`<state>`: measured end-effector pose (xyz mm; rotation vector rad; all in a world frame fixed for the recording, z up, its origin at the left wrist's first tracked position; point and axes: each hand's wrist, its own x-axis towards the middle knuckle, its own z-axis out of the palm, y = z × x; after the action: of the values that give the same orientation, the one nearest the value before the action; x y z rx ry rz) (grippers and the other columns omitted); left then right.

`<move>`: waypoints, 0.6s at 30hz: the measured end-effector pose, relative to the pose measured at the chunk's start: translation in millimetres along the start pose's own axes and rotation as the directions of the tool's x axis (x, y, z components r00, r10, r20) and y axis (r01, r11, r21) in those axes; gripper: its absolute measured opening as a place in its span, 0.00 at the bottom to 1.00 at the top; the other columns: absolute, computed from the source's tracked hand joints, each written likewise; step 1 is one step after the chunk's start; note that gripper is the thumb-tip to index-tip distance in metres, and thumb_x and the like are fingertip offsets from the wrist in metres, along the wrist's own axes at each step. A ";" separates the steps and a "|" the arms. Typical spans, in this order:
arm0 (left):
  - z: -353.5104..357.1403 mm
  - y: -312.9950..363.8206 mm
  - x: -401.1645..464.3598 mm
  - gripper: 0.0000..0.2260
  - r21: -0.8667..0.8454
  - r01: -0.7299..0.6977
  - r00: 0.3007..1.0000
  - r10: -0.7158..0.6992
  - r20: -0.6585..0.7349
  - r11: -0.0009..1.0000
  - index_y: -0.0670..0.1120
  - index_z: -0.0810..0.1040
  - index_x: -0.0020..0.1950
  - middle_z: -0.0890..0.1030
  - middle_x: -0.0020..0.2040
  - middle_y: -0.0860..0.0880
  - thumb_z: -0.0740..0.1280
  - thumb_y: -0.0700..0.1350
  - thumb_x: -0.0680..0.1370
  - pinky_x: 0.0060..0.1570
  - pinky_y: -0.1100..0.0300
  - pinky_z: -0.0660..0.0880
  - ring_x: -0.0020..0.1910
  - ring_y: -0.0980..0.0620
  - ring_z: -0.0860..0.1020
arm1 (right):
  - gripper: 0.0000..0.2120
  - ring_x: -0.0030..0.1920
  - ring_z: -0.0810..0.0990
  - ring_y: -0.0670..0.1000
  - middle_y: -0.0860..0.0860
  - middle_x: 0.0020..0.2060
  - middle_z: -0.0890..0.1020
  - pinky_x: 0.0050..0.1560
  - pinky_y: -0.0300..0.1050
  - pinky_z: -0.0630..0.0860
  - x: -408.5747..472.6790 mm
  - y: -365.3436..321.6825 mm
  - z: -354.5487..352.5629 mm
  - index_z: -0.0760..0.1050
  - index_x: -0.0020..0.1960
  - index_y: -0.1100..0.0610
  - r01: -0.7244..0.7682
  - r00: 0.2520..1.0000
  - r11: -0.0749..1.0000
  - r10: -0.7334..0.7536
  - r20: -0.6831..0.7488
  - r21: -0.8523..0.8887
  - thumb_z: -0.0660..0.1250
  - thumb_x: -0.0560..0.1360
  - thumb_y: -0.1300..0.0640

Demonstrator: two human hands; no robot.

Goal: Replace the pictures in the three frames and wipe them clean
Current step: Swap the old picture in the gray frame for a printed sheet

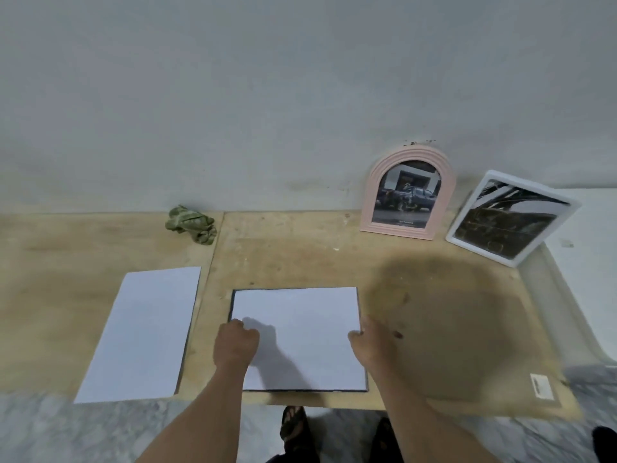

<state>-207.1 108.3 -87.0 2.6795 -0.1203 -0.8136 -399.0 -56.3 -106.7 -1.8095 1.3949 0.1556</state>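
A white sheet (300,322) lies flat on a dark frame, whose edge (231,305) peeks out at the left and front, in the middle of the wooden board. My left hand (235,342) has its fingers curled at the sheet's left edge. My right hand (365,339) holds the sheet's right edge. A second white sheet (143,332) lies at the left. A pink arched frame (409,195) with a car photo leans on the wall. A white rectangular frame (510,217) with a dark picture stands tilted to its right. A crumpled green cloth (192,223) sits by the wall.
The wooden board (450,312) lies on a marble counter (66,429) against a grey wall. A white label (541,385) is stuck at the board's front right corner. My sandalled feet (293,426) show below the counter edge.
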 end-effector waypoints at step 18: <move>-5.6 -26.2 46.5 0.13 -0.165 0.024 0.997 -0.011 0.082 0.986 0.40 0.81 0.44 0.82 0.44 0.42 0.70 0.50 0.69 0.38 0.55 0.77 0.41 0.42 0.81 | 0.17 0.44 0.79 0.58 0.57 0.47 0.78 0.39 0.49 0.77 -0.5 -17.8 41.7 0.71 0.58 0.60 -0.172 0.956 0.977 0.197 -0.219 0.129 0.62 0.69 0.57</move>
<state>-165.7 126.3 -115.9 2.4959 -0.0456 -0.8963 -368.7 -27.5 -124.2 -1.6456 1.7043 -0.0352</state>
